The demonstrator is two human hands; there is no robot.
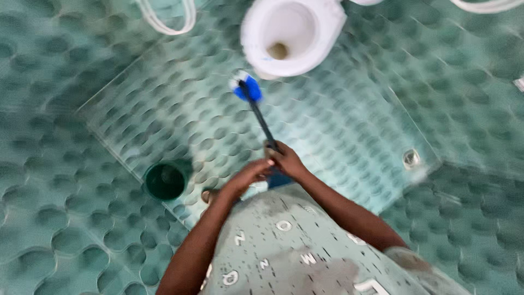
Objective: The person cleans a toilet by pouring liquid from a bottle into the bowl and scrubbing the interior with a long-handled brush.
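Note:
Both my hands grip the dark handle of a long brush point(262, 120). My right hand point(287, 160) sits higher on the shaft, and my left hand point(248, 176) closes just below it. The brush's blue and white head point(245, 87) rests on the green patterned floor point(180, 109), just in front of the white toilet bowl point(292, 33). The brush head is blurred.
A dark green round cup or small bucket point(165, 180) stands on the floor at my left. A round metal floor drain point(411, 158) lies to the right. White hose loops point(166, 19) hang at the top left. A toe of my foot point(207, 195) shows below my left hand.

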